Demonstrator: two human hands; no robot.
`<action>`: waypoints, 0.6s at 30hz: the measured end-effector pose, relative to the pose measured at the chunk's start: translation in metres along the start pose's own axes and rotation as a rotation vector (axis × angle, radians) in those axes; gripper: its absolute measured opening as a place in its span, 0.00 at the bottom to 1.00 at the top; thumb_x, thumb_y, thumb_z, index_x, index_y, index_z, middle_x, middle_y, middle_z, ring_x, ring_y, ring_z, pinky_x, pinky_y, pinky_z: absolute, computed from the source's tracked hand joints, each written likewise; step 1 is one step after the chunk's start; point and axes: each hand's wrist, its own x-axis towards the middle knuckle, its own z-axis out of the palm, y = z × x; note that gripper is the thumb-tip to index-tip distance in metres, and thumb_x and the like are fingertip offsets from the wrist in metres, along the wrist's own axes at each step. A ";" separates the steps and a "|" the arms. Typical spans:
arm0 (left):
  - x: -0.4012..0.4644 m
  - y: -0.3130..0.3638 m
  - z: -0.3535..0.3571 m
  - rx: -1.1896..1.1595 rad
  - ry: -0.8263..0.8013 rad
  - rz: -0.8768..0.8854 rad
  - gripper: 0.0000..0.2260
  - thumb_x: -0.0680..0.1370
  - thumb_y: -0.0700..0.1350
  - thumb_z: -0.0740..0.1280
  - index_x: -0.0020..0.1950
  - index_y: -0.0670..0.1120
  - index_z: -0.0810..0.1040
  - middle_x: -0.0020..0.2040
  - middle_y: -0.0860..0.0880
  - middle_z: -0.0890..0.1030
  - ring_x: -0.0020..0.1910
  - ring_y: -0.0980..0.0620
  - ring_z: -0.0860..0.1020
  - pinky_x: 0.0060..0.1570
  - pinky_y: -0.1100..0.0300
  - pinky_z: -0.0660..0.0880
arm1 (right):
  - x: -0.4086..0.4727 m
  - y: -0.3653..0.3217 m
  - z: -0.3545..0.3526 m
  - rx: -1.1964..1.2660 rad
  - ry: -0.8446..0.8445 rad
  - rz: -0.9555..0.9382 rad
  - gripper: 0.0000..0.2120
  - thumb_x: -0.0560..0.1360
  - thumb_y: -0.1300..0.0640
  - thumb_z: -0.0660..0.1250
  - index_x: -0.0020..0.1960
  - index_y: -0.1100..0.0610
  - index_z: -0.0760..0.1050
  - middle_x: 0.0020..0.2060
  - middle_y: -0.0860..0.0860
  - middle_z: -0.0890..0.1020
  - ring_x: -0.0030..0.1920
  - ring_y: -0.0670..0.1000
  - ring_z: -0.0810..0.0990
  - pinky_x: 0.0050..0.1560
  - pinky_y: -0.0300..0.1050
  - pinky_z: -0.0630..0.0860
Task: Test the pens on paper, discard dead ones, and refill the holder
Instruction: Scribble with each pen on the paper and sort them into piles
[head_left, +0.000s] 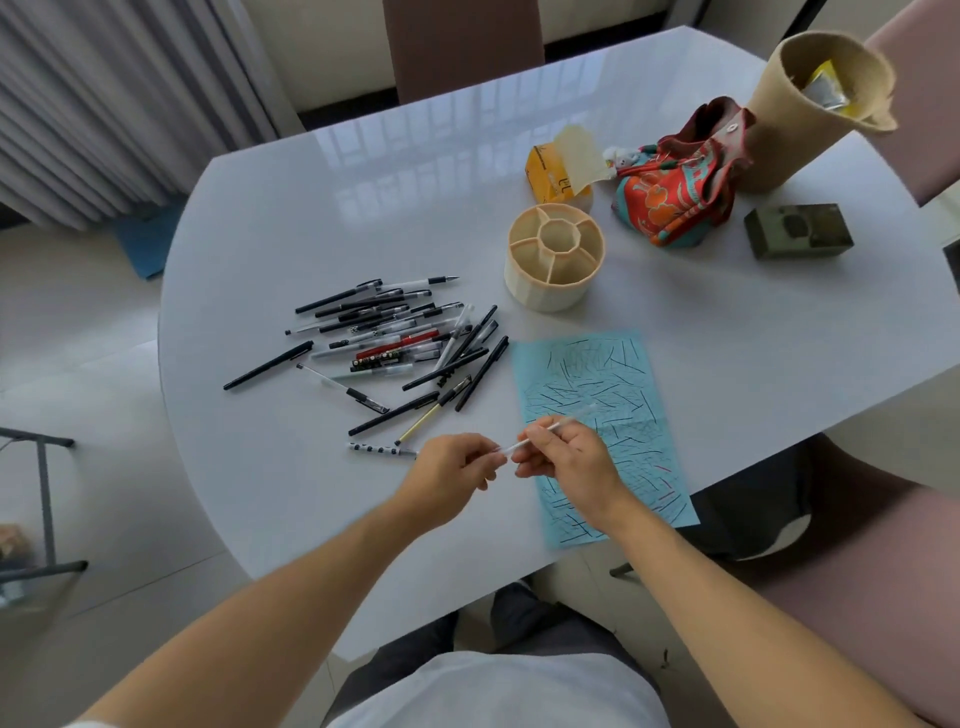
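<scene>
White glossy table, rounded corners, by a curtained window, with chairs around it. We go big to small.

Far right: a tall tan cylinder bin with some wrappers inside, probably where the dead pens go, though we see no pens in it. Next to it a red patterned pouch, a yellow tissue pack and a dark green box.

The blue paper lies flat in front of us, already covered in short test strokes nearly edge to edge, so we judge many pens tested. The pen pile sits left of the paper, loose on the table, a couple dozen or so, mostly black, one red. We can't tell tested from untested.

The holder, a beige round divided cup, stands beyond the paper with every compartment bare. Refill not started.

Our left hand pinches one end of a clear white pen; our right hand grips the barrel with curled fingers. The pen hangs just above the paper's near-left part, angled up to the right. It looks like we're uncapping or recapping, can't tell which. A clear cap-like bit shows past the right hand, blurred.

Left to do: finish testing, sort out the duds, load the holder.
</scene>
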 end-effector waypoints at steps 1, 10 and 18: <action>0.002 0.002 0.002 0.042 0.028 0.017 0.07 0.81 0.48 0.68 0.48 0.48 0.84 0.36 0.53 0.83 0.35 0.57 0.81 0.39 0.62 0.76 | 0.001 -0.001 -0.002 -0.003 0.023 -0.006 0.10 0.84 0.60 0.63 0.51 0.66 0.79 0.39 0.59 0.86 0.36 0.56 0.84 0.44 0.48 0.84; 0.017 -0.003 0.004 0.371 0.316 0.065 0.07 0.80 0.47 0.69 0.45 0.46 0.84 0.36 0.51 0.84 0.37 0.47 0.81 0.39 0.54 0.76 | 0.032 -0.009 -0.060 0.076 0.500 0.028 0.11 0.82 0.57 0.64 0.43 0.62 0.78 0.31 0.56 0.82 0.24 0.52 0.80 0.31 0.47 0.81; 0.043 0.005 0.031 0.510 0.161 0.297 0.07 0.81 0.48 0.67 0.53 0.45 0.81 0.61 0.48 0.83 0.60 0.48 0.80 0.56 0.53 0.78 | 0.071 -0.020 -0.078 -0.252 0.309 -0.180 0.04 0.78 0.56 0.69 0.46 0.52 0.83 0.38 0.54 0.87 0.40 0.54 0.87 0.44 0.49 0.85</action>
